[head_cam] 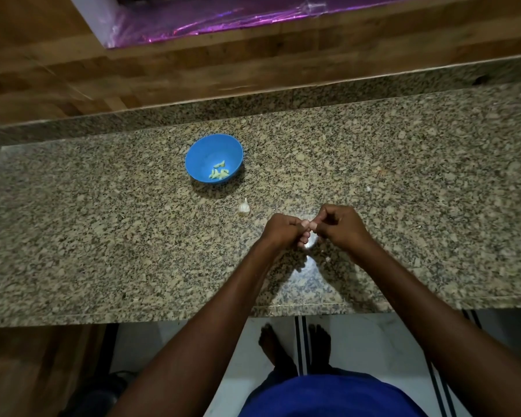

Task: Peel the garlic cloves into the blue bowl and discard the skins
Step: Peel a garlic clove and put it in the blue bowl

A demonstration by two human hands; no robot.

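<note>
Both curled tight: left hand (278,231) and right hand (342,225) together pinching one small garlic clove (311,226) above the counter (103,236).

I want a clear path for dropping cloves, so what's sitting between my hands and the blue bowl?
In the head view, a partial garlic bulb lies on the counter between the hands and the blue bowl.
</note>
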